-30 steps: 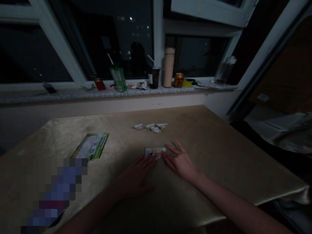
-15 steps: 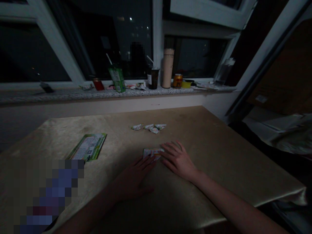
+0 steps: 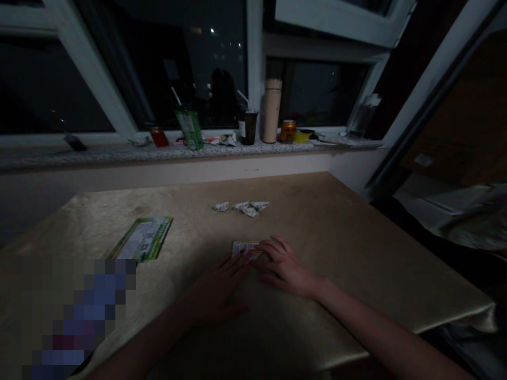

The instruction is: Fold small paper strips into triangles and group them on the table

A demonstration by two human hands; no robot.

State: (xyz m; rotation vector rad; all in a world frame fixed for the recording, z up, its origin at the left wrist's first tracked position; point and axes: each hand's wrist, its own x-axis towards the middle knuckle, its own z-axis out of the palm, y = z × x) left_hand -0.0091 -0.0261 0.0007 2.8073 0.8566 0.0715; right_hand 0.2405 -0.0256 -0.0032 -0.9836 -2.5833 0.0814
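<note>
Gold-beige cloth covers the table (image 3: 317, 322), and a small printed paper (image 3: 242, 246) lies on it, near the middle, between the two hands. The paper has a pale colour with red and orange print, and its far left corner is not covered.

The left hand (image 3: 214, 290) lies low over the cloth with its palm down. Its long fingers are straight and close together, with the tips on the near side of the paper, and the thumb stands away toward the right. The right hand (image 3: 288, 270) comes from the right side; its fingers are a little bent and somewhat spread, and they reach over the right end of the paper. The light is weak here, so I cannot tell if the right fingertips pinch the edge or only rest upon it.

Farther on the table, beyond the paper, there is a group of small white wrappers (image 3: 250, 212), and one more wrapper (image 3: 222, 206) lies apart, just to the left. On the left side of the table lies a flat green packet (image 3: 158, 235). At the far side, a green cup (image 3: 192, 131) and a pale flask (image 3: 272, 113) stand on the stone sill (image 3: 130, 154).
</note>
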